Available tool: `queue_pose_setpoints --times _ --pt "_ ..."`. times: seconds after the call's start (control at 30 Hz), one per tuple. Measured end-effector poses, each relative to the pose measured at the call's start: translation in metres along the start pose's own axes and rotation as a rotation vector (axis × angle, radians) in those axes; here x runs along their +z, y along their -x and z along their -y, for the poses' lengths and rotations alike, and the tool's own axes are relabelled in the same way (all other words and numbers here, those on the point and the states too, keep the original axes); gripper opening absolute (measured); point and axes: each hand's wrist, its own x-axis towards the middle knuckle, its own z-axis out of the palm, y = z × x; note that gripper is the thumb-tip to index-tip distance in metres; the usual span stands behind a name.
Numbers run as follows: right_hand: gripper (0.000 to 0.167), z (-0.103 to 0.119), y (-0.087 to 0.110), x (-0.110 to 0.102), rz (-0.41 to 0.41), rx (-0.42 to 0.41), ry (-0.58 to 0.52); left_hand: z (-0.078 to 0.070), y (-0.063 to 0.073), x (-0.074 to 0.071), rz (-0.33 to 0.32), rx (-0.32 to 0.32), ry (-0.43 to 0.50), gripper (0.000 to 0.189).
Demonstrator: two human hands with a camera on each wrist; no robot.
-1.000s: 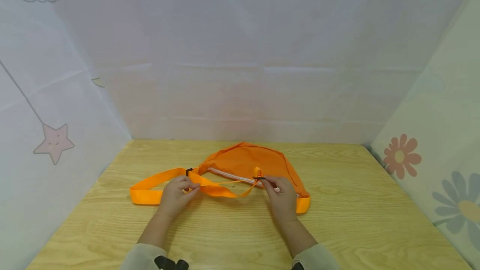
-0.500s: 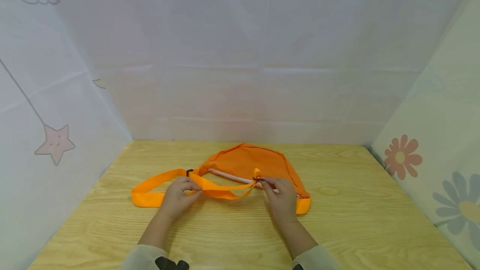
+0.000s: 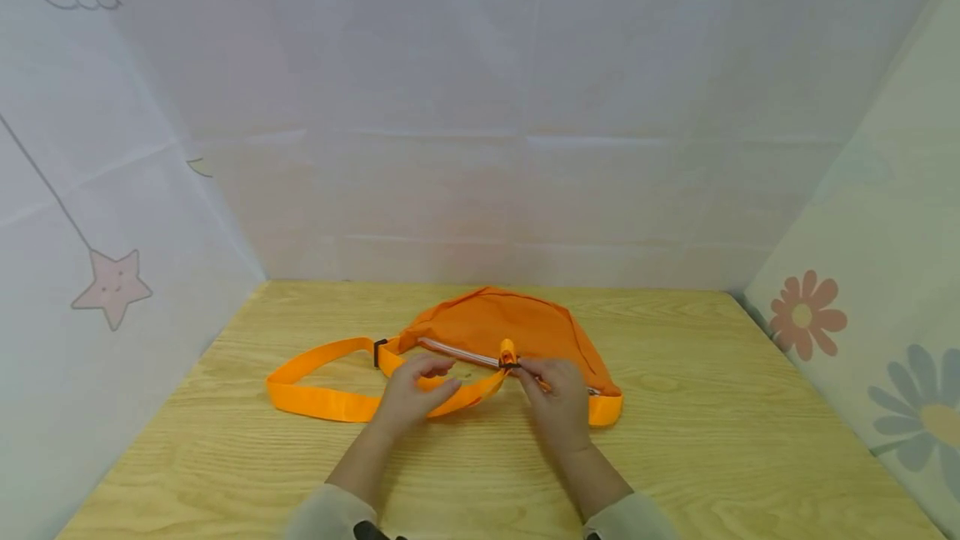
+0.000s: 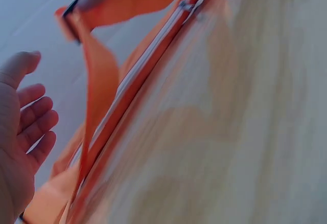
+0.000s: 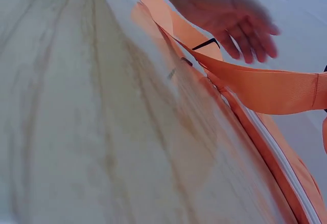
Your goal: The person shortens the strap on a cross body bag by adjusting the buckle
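An orange waist bag (image 3: 487, 319) lies on the table with its white zipper (image 3: 461, 352) facing the person. Its bright orange strap (image 3: 322, 402) loops out to the left. My right hand (image 3: 561, 402) pinches a small black strap slider (image 3: 508, 365), through which the strap folds into a short upright loop. In the left wrist view the slider (image 4: 70, 19) is raised, with strap hanging below it. My left hand (image 3: 412, 394) hovers over the strap, thumb and fingers apart. The right wrist view shows this left hand (image 5: 232, 22) holding nothing.
A second black buckle (image 3: 379, 352) sits on the strap near the bag's left end. The wooden table (image 3: 712, 423) runs back to a pale fabric wall (image 3: 480, 148), with printed fabric panels on both sides.
My left hand has let go of the strap and moved right, closer to the slider. My right hand keeps its pinch on the slider, which has shifted slightly left and down.
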Motion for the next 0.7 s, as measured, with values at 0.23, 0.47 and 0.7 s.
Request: queue_pose_setpoints --times 0.23,0.47,0.7 --pt "0.022 0.003 0.0 0.0 0.017 -0.053 0.01 -0.014 -0.013 0.036 0.112 -0.095 0.247 0.048" --pt "0.019 0.004 0.002 0.002 0.005 -0.064 -0.023 -0.021 -0.016 0.044 0.197 -0.23 0.436 0.052" --pt "0.028 0.007 0.003 0.002 0.006 -0.05 -0.053 -0.018 -0.018 0.048 0.192 -0.23 0.442 0.047"
